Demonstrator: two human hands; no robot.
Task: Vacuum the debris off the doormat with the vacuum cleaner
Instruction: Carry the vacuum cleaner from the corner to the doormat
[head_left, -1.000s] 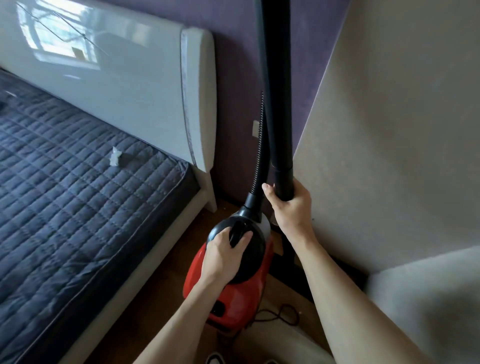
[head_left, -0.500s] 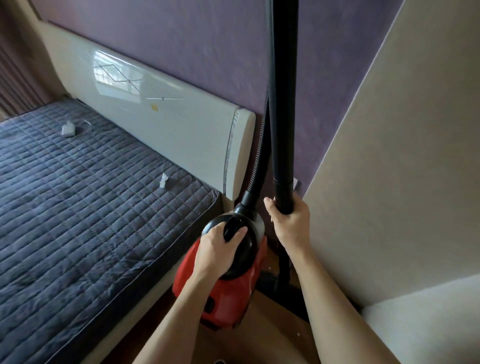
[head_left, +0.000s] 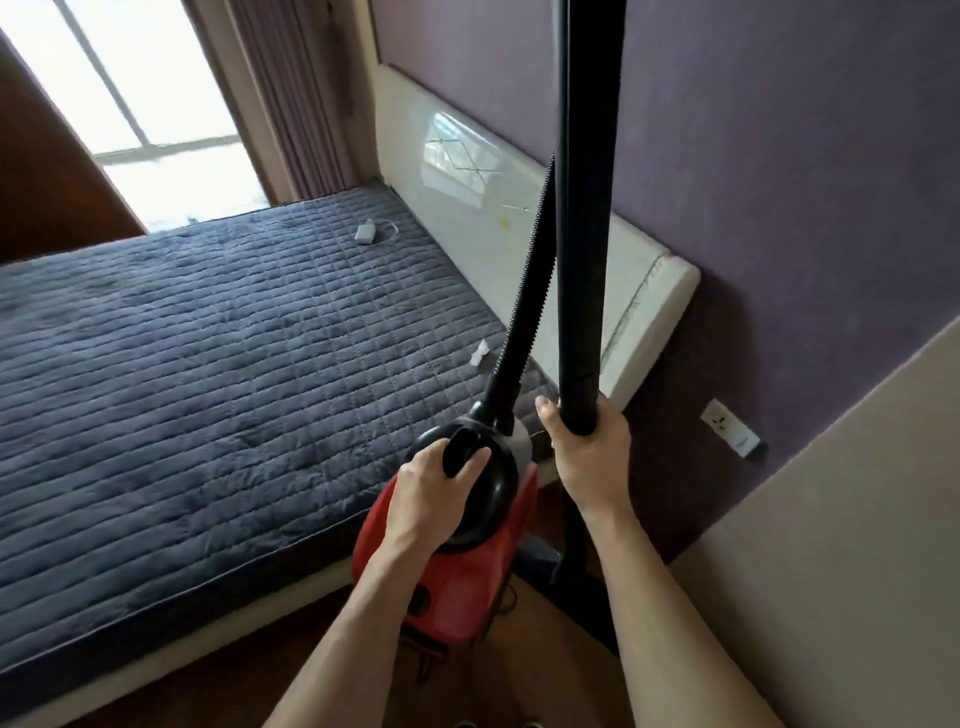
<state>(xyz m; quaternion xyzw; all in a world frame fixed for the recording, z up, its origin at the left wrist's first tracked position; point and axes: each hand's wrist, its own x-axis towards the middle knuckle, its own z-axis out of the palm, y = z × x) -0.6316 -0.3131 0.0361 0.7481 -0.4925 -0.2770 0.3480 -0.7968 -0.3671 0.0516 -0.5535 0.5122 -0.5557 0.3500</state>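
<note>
While the doormat is nowhere in view, we judge that the cleaning itself has not begun: this looks like the carrying stage. Our left hand (head_left: 431, 499) is curled round the black handle (head_left: 462, 449) on top of the red vacuum (head_left: 452, 587), which hangs tilted beside the corner of the bed (head_left: 208, 389) and seems lifted off the floor (head_left: 519, 675), though its underside is hidden. Our right hand (head_left: 589, 457) is wrapped round the black tube (head_left: 584, 208), thumb on the near side, just right of the vacuum. Both hands are grasping; neither is free.

What matters next is how the tube lies. Its long axis stands almost upright – rising from our right hand out of the top of the picture, with a thinner length running down below the hand towards a dark shape near the floor by the wall, probably the head. A ribbed hose (head_left: 530, 280) slants from the vacuum's top up alongside the tube, so the two are tied closely together. Our right hand is the nearer to the working end and will have to steer it; our left only bears the weight.

Since we cannot tell which way the mat lies, we would expect a turn away from this corner first. A socket (head_left: 730, 428) sits on the wall to the right, and paper scraps (head_left: 480, 353) lie on the bed near the headboard (head_left: 467, 171).
</note>
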